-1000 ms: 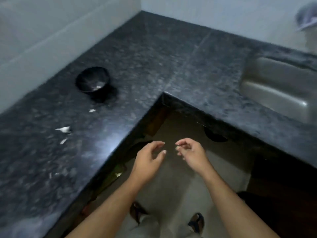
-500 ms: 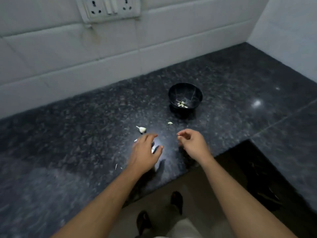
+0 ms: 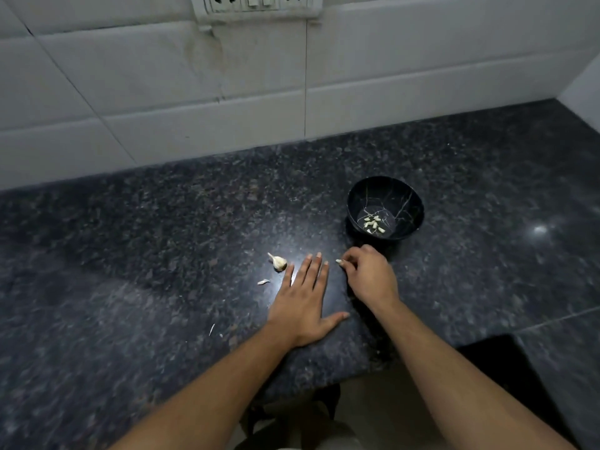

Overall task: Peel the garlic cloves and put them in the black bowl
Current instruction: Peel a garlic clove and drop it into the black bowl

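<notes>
Round black bowl point(image 3: 385, 207) on the speckled dark granite counter point(image 3: 162, 241) holds roughly eight peeled cloves point(image 3: 374, 223); just before it the right hand point(image 3: 370, 274) pinches one pale garlic clove point(image 3: 339, 261), left hand point(image 3: 306, 300) flat with fingers straight, one garlic remnant point(image 3: 278, 262) and two skin scraps further left.

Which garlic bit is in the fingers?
The small clove pinched by the right hand. The garlic piece lies loose beside the flat left hand; others sit in the bowl.

A round, glossy black bowl point(image 3: 385, 207) stands upright on the counter, holding several small, pale peeled garlic cloves point(image 3: 374, 223); a papery, unpeeled garlic piece point(image 3: 278, 262) lies well left.
</notes>
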